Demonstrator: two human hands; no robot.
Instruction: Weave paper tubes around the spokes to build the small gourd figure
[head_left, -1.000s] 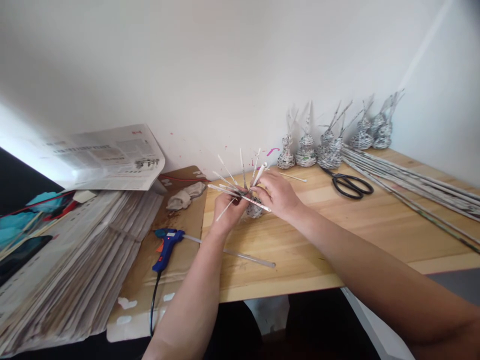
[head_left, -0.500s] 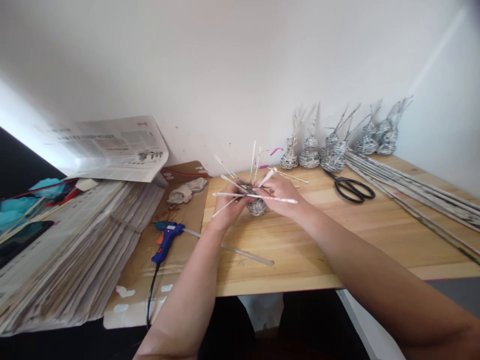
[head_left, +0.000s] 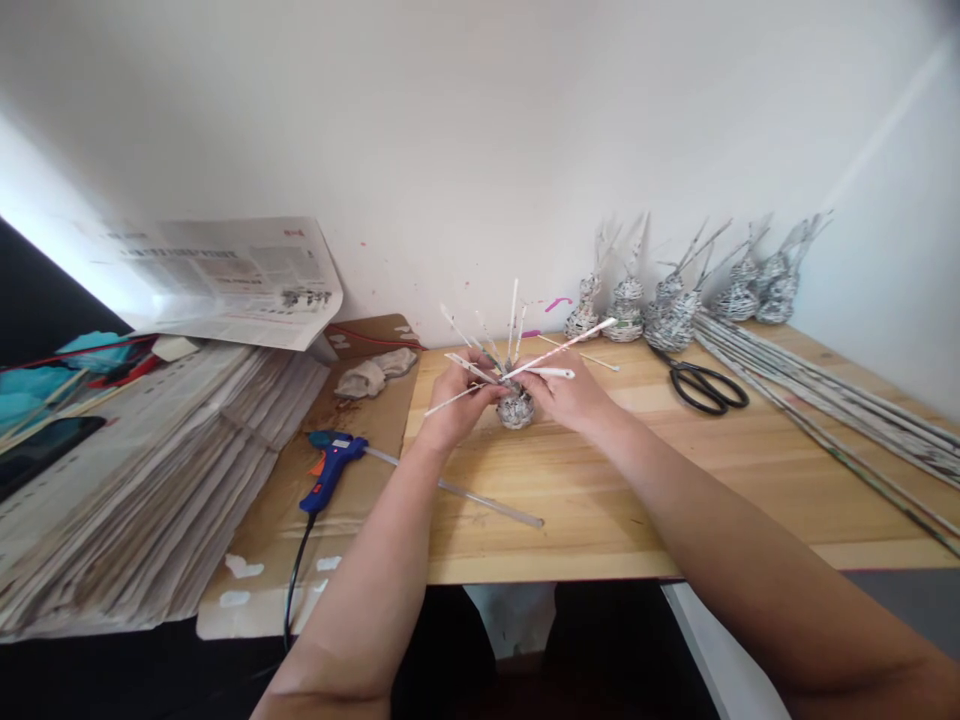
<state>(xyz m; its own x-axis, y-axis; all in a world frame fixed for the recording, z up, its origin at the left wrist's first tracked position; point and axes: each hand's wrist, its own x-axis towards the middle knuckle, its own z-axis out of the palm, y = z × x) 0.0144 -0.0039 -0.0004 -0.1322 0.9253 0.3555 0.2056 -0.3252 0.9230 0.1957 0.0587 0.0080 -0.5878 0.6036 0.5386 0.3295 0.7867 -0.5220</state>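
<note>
A small round woven newspaper piece [head_left: 516, 411] stands on the wooden table between my hands, with several rolled paper sticks fanning out of its top. My left hand [head_left: 454, 400] is closed around its left side, fingers near the base of the sticks. From the right, my right hand [head_left: 568, 388] pinches at the same spot, where one white paper stick [head_left: 556, 373] passes by its fingers. Another paper stick [head_left: 577, 340] slants up to the right over this hand. The fingertips partly hide the weave's upper part.
Several finished-looking woven gourd shapes [head_left: 627, 308] line the wall at the back right. Black-handled scissors [head_left: 709, 386] and long paper rods [head_left: 825, 400] lie right. A blue glue gun [head_left: 330, 472], a clear glue stick [head_left: 491, 505] and stacked newspapers [head_left: 225, 490] are left.
One paper stick that lay across toward the right now slants up to the right. Another stick by my right hand has swung down toward level. Both hands stay at the woven piece.
</note>
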